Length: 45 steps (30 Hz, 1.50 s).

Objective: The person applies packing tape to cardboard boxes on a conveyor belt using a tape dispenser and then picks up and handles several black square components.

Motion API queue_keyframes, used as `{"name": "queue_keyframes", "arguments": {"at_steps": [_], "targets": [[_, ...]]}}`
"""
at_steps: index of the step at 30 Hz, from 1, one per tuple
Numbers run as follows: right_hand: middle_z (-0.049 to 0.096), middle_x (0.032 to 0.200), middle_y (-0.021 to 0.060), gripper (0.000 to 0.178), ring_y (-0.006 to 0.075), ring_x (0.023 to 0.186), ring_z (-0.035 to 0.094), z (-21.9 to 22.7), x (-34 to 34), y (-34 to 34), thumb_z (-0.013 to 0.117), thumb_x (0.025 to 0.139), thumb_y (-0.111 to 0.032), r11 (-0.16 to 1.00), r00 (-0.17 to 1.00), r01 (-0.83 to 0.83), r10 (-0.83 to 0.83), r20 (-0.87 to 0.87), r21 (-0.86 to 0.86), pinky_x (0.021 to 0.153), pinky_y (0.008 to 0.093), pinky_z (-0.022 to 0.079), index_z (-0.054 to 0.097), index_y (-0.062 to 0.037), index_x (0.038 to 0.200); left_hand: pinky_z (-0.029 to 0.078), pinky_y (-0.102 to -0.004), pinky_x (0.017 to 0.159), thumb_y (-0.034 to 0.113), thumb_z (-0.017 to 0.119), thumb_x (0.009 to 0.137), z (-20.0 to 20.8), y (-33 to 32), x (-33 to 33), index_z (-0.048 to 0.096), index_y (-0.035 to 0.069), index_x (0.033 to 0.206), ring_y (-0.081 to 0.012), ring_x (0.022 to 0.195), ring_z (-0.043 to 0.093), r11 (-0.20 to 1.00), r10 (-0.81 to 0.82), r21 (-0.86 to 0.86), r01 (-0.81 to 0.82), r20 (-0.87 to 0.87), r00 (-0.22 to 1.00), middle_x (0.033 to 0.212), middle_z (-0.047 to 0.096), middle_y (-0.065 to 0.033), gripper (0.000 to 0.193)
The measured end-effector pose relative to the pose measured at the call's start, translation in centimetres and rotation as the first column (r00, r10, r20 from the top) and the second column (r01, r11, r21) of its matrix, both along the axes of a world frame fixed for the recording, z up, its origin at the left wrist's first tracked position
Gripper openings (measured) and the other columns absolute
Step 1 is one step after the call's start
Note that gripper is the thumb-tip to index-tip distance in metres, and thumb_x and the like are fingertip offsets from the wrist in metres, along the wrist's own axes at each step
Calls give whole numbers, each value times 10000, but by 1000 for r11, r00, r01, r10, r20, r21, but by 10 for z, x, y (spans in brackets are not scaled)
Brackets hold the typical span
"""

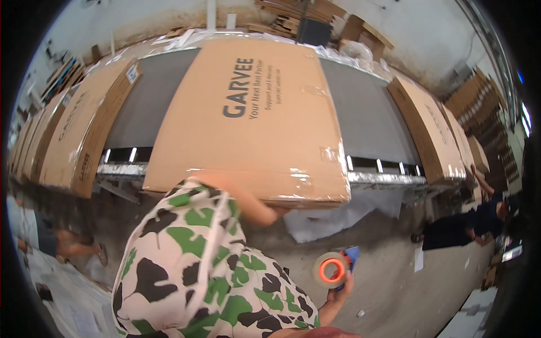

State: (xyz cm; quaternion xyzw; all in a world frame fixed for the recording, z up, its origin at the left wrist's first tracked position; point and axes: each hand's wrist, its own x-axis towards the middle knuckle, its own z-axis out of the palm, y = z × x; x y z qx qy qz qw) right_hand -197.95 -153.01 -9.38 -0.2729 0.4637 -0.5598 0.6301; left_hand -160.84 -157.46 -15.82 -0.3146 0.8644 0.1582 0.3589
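Head view: the brown carton [225, 146] lay across the conveyor [366, 107], overhanging its near edge; the left hand [275, 216] sat under that overhang, mostly hidden, its spread impossible to tell, while the right hand [341, 288], apart from the near edge, curled round a tape dispenser [345, 261]

Tape dispenser [341, 261] in right fingers [347, 280]

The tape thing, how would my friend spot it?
Start at the big cardboard box in the middle. Below its near right corner, the person's right hand grips the tape dispenser. Unlike the brown box, it has a bright orange ring and blue body.
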Motion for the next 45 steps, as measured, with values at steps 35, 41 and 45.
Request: {"name": "queue_keyframes", "arguments": {"at_steps": [35,41,45], "targets": [[601,1139,102,445,224,1063,555,40,353,-121,436,948,-366,642,622,-763,702,-348,-68,929,361,434,546,0,1175,447,-393,793,218,644,836,76,211,192,591,54,987,-315,910,559,-925,-361,354,-140,-932,29,948,585,-133,229],[593,1161,91,471,223,1082,546,32,413,-79,435,943,-409,636,620,-769,767,-167,66,941,367,427,526,-28,1205,463,-385,764,176,635,831,90,227,240,609,48,953,-319,875,583,-897,-360,348,-272,-933,-4,913,605,-137,178],[588,1175,84,490,222,1094,539,29,424,-48,434,940,-438,762,759,-631,645,-87,149,949,371,422,512,-47,1224,465,-368,806,187,630,825,83,226,360,616,49,950,-295,890,590,-783,-421,397,-479,-905,-62,920,617,-132,187]]}}
